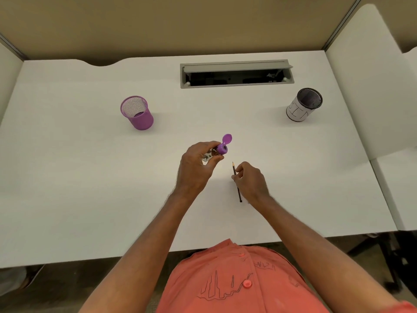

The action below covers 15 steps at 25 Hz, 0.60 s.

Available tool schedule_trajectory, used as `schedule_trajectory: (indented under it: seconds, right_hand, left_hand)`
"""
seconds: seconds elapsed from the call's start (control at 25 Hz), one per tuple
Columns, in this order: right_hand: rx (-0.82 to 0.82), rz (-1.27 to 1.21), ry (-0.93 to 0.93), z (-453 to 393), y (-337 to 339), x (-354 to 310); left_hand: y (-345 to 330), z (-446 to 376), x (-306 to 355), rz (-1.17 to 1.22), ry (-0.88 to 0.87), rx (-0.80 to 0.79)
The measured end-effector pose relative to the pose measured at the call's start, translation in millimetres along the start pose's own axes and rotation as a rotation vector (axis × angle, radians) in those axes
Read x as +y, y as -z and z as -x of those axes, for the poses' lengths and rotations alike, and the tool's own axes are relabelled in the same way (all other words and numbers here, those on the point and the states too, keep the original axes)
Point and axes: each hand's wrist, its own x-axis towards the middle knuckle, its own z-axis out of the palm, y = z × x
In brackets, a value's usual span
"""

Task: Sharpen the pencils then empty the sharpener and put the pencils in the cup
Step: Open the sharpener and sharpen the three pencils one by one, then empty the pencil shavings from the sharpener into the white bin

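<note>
- While I watch the head view, the left hand (pixel 198 164) grips the sharpener (pixel 218 150) above the desk (pixel 79 177), fingers and thumb curled round its clear body.
- I see the sharpener's purple cap end pointing up and away, flip lid (pixel 227 139) open and standing above it; dark shavings show inside the clear part.
- Right hand (pixel 249 180) sits just right of the sharpener and nearer the person, fingers pinching a dark pencil (pixel 236 181) mid-shaft.
- Pencil tip is sharpened, pointing away toward the sharpener but apart from it; the butt end sticks out below the hand, toward the person.
- Can't tell whether the pencil's butt touches the desk.
- Purple mesh cup (pixel 137 112) stands upright well left of the sharpener and farther back; looks empty from what I see.
- Second cup (pixel 304 104), dark mesh with a white paper wrap and hand-drawn letters, stands well right of the sharpener, farther back.
- Open grey cable tray (pixel 237 73) is set in the desk behind the sharpener, between the two cups.
- Orange buttoned shirt (pixel 237 281) at the near edge.
</note>
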Motion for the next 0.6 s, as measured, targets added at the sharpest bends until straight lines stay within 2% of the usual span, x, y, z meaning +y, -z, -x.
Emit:
schedule_trajectory:
  seconds: [0.2, 0.6]
  right_hand:
    - [-0.010, 0.228, 0.056, -2, -13, 8]
    - [0.007, 0.316, 0.083, -6, -20, 16]
  left_hand:
    - [1, 3, -1, 0.004, 0.010, 0.003]
    - [-4, 2, -1, 0.009, 0.004, -0.014]
